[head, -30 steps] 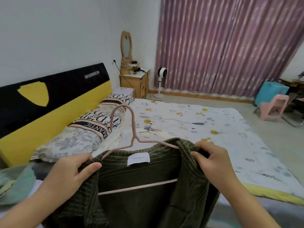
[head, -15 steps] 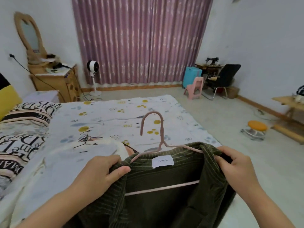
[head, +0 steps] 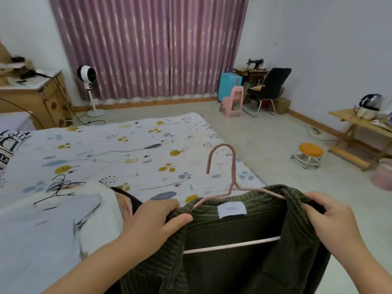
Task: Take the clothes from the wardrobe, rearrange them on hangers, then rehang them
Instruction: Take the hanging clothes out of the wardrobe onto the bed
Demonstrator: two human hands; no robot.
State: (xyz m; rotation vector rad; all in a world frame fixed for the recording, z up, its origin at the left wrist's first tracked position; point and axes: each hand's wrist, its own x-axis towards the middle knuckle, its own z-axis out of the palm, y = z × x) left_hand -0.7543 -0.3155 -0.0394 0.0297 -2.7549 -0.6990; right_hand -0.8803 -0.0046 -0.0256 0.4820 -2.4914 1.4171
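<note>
The single head-worn camera looked forward and down, close over the hands at lower frame, bed (head: pixel 127 149) left, curtain (head: pixel 148 45) at top.

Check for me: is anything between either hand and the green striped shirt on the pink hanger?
Nothing visible. The left hand and the right hand each already grip a shoulder of the green striped shirt, which sits on the pink hanger. The wardrobe is out of view, so that path can't be judged.

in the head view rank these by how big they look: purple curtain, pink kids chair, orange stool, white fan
1. purple curtain, by far the largest.
2. white fan on its stand and pink kids chair look about alike; not ranking them.
3. orange stool, slightly smaller, though it stands nearer the camera, so that is unsure.
</note>
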